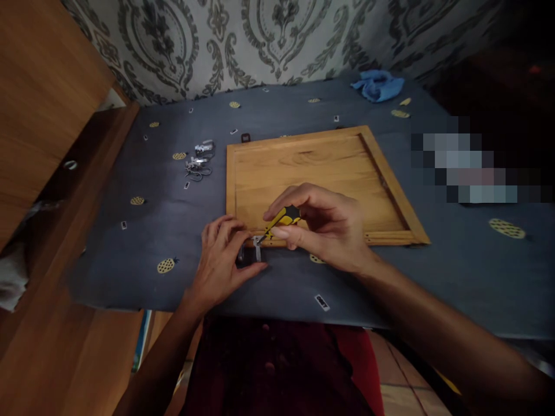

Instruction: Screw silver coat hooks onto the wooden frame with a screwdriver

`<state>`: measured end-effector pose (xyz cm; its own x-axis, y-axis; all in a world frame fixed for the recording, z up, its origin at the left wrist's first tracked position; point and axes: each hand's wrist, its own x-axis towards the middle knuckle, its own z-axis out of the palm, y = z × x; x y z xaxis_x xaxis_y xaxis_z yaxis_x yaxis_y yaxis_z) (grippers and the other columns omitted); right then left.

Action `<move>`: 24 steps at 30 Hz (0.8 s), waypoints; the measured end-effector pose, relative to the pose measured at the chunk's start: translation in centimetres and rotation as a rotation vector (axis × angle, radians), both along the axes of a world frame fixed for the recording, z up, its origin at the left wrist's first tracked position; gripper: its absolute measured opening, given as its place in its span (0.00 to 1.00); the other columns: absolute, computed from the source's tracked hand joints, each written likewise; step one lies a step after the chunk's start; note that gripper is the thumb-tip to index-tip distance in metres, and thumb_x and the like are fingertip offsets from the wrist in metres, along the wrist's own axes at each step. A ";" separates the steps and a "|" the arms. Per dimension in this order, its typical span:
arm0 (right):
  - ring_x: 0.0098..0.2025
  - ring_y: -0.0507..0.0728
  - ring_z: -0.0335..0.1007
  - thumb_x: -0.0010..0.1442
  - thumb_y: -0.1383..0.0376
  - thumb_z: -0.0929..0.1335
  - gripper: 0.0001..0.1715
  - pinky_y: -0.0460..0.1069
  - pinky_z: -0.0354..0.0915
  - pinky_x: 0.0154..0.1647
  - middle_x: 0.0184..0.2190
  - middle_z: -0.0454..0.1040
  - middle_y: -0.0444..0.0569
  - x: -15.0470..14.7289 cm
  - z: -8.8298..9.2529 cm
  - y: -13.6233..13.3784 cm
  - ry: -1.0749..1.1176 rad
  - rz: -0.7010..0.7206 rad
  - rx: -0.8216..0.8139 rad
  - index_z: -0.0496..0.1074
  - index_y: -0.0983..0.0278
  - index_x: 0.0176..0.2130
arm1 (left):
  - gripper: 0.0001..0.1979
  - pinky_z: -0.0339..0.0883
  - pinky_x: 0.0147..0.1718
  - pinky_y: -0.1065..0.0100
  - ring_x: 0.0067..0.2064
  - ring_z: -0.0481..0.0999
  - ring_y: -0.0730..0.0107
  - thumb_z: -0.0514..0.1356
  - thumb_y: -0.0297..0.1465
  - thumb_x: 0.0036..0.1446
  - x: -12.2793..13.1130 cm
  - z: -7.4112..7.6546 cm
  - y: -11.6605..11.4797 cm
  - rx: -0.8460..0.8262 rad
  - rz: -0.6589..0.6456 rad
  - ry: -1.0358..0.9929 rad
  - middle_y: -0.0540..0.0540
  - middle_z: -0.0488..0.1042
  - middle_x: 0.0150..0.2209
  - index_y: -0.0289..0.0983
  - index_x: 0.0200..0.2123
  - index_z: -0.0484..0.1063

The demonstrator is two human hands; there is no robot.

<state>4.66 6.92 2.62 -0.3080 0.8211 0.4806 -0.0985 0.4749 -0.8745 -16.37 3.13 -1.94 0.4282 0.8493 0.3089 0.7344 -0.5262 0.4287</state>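
A framed wooden panel, like a cabinet door (299,179), lies flat on the table in front of me. At its near left edge sits a metal hinge (258,249), partly over the frame and partly beyond it. My left hand (221,249) steadies this hinge, thumb on the near side and fingers on the frame's corner. My right hand (332,225) grips a yellow and black screwdriver (288,216) by its handle. The screwdriver slants down to the left, and its tip meets the hinge. Fingers partly cover the screw spot.
Several loose metal hinges (199,160) lie left of the panel on the dark patterned tablecloth (160,231). A crumpled blue cloth (379,86) rests at the back right. A small dark piece (245,138) touches the panel's far edge. Wooden furniture (47,104) stands at the left.
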 end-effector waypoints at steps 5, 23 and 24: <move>0.26 0.48 0.71 0.62 0.60 0.74 0.11 0.44 0.71 0.27 0.34 0.77 0.44 0.2 0.4 -0.1 -0.028 0.039 -0.022 0.76 0.62 0.43 | 0.22 0.60 0.61 0.43 0.62 0.62 0.47 0.68 0.44 0.58 0.0 0.1 0.0 0.007 -0.001 0.007 0.42 0.69 0.54 0.43 0.52 0.71; 0.24 0.50 0.65 0.58 0.57 0.77 0.15 0.48 0.66 0.21 0.29 0.71 0.43 -0.1 0.9 -0.5 0.031 -0.274 0.079 0.70 0.59 0.32 | 0.21 0.60 0.61 0.42 0.62 0.63 0.46 0.68 0.45 0.58 -0.1 -0.1 0.0 0.018 -0.004 -0.025 0.42 0.69 0.53 0.43 0.51 0.70; 0.24 0.50 0.65 0.57 0.57 0.78 0.16 0.48 0.66 0.22 0.29 0.71 0.43 -0.2 0.7 -0.5 0.012 -0.256 0.063 0.70 0.59 0.32 | 0.21 0.60 0.61 0.42 0.62 0.63 0.46 0.68 0.45 0.58 -0.1 -0.1 0.0 0.020 -0.005 -0.022 0.42 0.69 0.53 0.43 0.51 0.70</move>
